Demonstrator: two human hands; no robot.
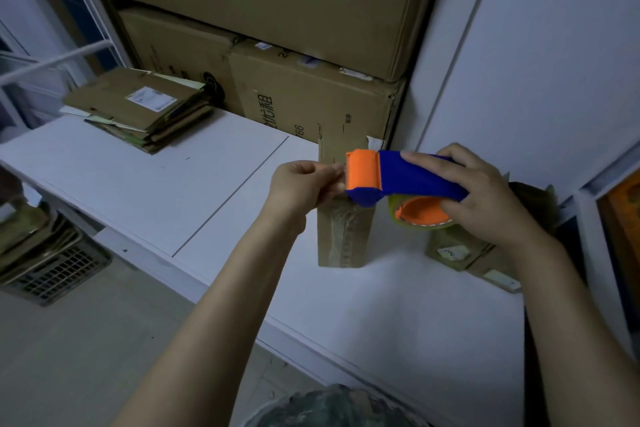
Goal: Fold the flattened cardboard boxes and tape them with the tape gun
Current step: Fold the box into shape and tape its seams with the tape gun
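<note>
Big cartons (pixel 263 3) stacked at 12 o'clock against back wall, behind white table (pixel 156 191). Flats (pixel 145 107), a pile of flattened cardboard, lie on table at 10 o'clock. Dark grid crate (pixel 59 274) on floor at 8 o'clock, more cardboard on top. Small box (pixel 343 239) stands upright on table at centre, clear tape down its near face. More small boxes (pixel 460 253) at 3 o'clock, partly hidden by R arm. Gun (pixel 415 177), blue w/ orange head, held in air just above box top, head pointing to 9 o'clock. R hand (pixel 485 198) wraps gun body, thumb on top, fingers under by roll. L hand (pixel 298 184) curled, fingertips pinching at gun's orange head; can't tell if tape end is betw. them.
</note>
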